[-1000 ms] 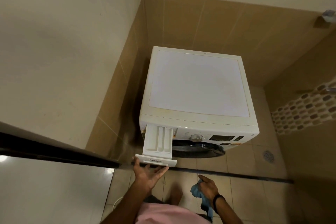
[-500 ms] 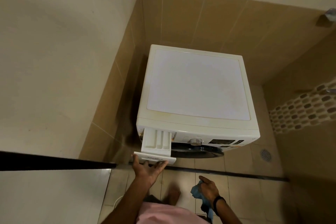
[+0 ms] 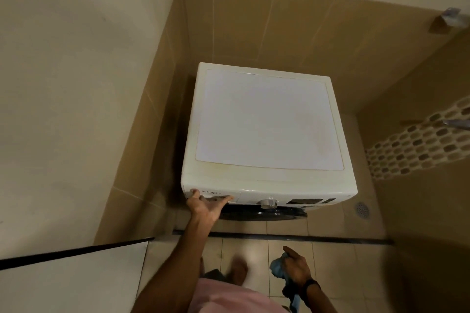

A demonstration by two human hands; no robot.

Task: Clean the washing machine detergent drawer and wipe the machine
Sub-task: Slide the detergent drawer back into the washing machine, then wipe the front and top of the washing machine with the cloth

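Both busy: left grip (image 3: 206, 208) spread against the shut white plastic drawer (image 3: 216, 191), right grip (image 3: 297, 268) clutching bunched blue cloth (image 3: 276, 268); wiping the white washing machine (image 3: 267, 119) likely follows.

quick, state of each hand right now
Left hand: open, fingers touching the white plastic detergent drawer front.
Right hand: closed, holding a crumpled blue cloth.

The washing machine (image 3: 267, 122) sits tight in the corner. Only a narrow dark gap separates its left side from the tiled wall (image 3: 142, 134), and its back stands near the rear wall. To its right, the floor (image 3: 330, 226) lies open toward the drain (image 3: 362, 209). A dark-edged panel (image 3: 76, 251) hems in the near left. The left hand (image 3: 206, 207) covers the drawer front (image 3: 211, 192).
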